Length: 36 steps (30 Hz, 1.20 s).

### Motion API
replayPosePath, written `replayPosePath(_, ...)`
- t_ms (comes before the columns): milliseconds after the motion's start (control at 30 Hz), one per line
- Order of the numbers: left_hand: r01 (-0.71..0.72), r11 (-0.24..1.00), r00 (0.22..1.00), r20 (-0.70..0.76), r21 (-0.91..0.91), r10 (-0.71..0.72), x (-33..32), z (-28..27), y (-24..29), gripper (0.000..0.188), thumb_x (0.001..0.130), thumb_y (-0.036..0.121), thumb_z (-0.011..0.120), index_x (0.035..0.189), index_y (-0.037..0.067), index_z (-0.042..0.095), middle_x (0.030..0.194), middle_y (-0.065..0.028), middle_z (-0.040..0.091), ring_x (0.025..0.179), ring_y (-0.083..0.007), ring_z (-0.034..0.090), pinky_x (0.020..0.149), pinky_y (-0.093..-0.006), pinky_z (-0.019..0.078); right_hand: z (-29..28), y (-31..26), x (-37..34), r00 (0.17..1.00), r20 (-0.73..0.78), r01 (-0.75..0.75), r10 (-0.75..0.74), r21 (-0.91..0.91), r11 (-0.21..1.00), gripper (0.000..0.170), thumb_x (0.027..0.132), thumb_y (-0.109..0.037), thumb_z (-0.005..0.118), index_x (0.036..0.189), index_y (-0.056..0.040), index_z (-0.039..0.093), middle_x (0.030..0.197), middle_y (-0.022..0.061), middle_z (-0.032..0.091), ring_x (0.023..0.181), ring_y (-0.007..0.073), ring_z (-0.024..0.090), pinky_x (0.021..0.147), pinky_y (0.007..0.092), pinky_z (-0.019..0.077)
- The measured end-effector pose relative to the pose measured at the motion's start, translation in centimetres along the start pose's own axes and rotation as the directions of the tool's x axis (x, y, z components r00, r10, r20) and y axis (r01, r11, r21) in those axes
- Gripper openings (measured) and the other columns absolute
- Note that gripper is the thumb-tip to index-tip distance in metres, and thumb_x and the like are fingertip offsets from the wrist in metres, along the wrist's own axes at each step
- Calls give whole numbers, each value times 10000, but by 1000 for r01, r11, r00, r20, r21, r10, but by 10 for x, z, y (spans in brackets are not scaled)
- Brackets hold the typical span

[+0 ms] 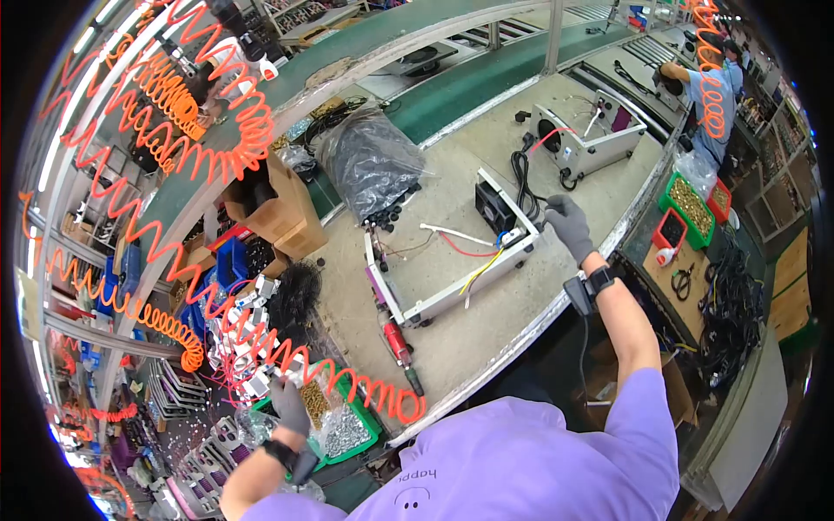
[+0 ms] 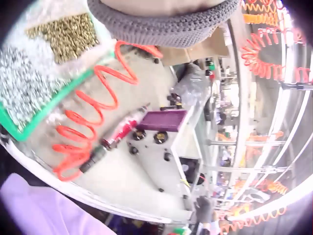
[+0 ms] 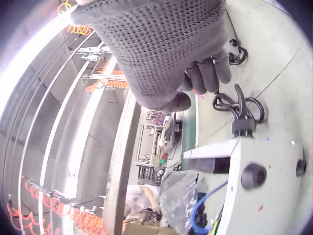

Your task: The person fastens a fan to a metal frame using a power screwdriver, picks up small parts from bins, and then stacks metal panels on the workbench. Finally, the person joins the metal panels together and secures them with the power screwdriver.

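A light metal frame [image 1: 465,291] lies on the workbench, with a black fan [image 1: 493,208] and red, yellow and blue wires. Just beyond its right end is my gloved right hand [image 1: 569,227]. In the right wrist view, the loosely bent fingers of the right hand [image 3: 166,54] hold nothing visible, above a bundled black cord [image 3: 243,110] and the frame's corner [image 3: 264,181]. My gloved left hand [image 1: 291,408] reaches over white parts [image 1: 252,321] beside a green bin [image 1: 372,425]; its grasp cannot be made out. Only the left glove's cuff [image 2: 166,24] shows in the left wrist view.
A red power tool [image 1: 396,343] with a coiled orange hose [image 1: 373,395] lies left of the frame. Behind are a plastic bag [image 1: 369,165] and a cardboard box [image 1: 291,208]. A second assembled frame [image 1: 599,156] stands farther back. Another person [image 1: 708,100] works at upper right.
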State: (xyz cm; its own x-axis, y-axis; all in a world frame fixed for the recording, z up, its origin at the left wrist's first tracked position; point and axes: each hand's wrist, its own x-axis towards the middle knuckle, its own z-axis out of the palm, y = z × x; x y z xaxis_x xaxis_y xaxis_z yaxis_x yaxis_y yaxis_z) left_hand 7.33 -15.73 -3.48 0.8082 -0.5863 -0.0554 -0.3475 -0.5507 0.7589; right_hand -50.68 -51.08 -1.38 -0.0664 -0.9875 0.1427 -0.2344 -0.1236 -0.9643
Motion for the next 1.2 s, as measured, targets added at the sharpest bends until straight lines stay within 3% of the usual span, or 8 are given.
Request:
replayPosePath(133, -207, 967, 973, -133, -145, 188, -103, 25, 139, 269, 835, 152, 509, 1056, 0, 488, 1028, -90, 469, 915, -178, 486, 808, -305, 393, -9, 19, 73, 998, 5, -57, 69, -504, 862, 486, 684, -322, 621, 1023, 24, 573, 938, 203, 631, 892, 317, 612, 778, 372, 473)
replayPosePath(367, 896, 356, 379, 876, -266, -298, -181, 216, 259, 698, 796, 449, 617, 1268, 36, 307, 1220, -253, 426, 1126, -379, 444, 888, -496, 433, 34, 69, 153, 858, 312, -5, 409, -789, 614, 615, 645, -448, 652, 990, 55, 577, 975, 255, 601, 911, 375, 584, 787, 423, 463)
replayPosePath(533, 865, 220, 498, 823, -451, -271, -178, 309, 288, 586, 830, 444, 576, 1213, 42, 389, 1198, -196, 442, 1122, -339, 445, 903, -494, 429, 68, 139, 162, 946, 126, -77, 297, -805, 588, 480, 628, -259, 679, 974, 55, 564, 932, 254, 601, 896, 369, 592, 792, 395, 471)
replayPosePath(667, 834, 59, 541, 790, -549, -289, -179, 329, 274, 312, 904, 203, 441, 1116, -26, 416, 1147, -198, 453, 1086, -311, 475, 928, -481, 439, 57, 70, 156, 704, 443, -605, 554, -34, 796, 336, 662, -125, 569, 973, 2, 596, 742, 41, 566, 695, 115, 536, 637, 231, 429)
replayPosePath(867, 849, 156, 522, 753, -505, -402, -185, 291, 280, 278, 895, 101, 369, 1084, -102, 395, 1114, -224, 475, 1064, -356, 492, 929, -500, 437, 38, 19, 140, 461, 870, -457, 176, 63, 887, 621, 661, -106, 590, 1265, -50, 459, 901, -17, 507, 750, 76, 466, 697, 213, 413)
replayPosePath(1000, 839, 336, 529, 786, -427, -321, -169, 257, 278, 291, 866, 56, 365, 1129, -57, 415, 1149, -189, 487, 1084, -324, 503, 919, -489, 446, -8, -20, 141, 538, 789, 202, -296, 221, 954, 579, 642, -299, 722, 1125, -37, 539, 964, 45, 524, 823, 119, 490, 773, 245, 415)
replayPosePath(1067, 844, 347, 514, 803, -409, -303, -148, 262, 260, 297, 840, 43, 384, 1116, -42, 453, 1142, -170, 499, 1048, -303, 529, 903, -465, 459, -39, -61, 128, 482, 875, -241, 34, 95, 966, 491, 612, -281, 771, 988, -50, 555, 996, 104, 509, 964, 246, 462, 860, 344, 374)
replayPosePath(1200, 751, 553, 500, 858, -360, -121, -98, 301, 289, 279, 775, 28, 474, 1041, -32, 533, 996, -111, 588, 917, -225, 583, 803, -322, 480, -75, -90, 113, 688, 685, 146, -238, 190, 971, 380, 632, -255, 747, 913, -85, 555, 933, 77, 493, 937, 263, 462, 884, 391, 345)
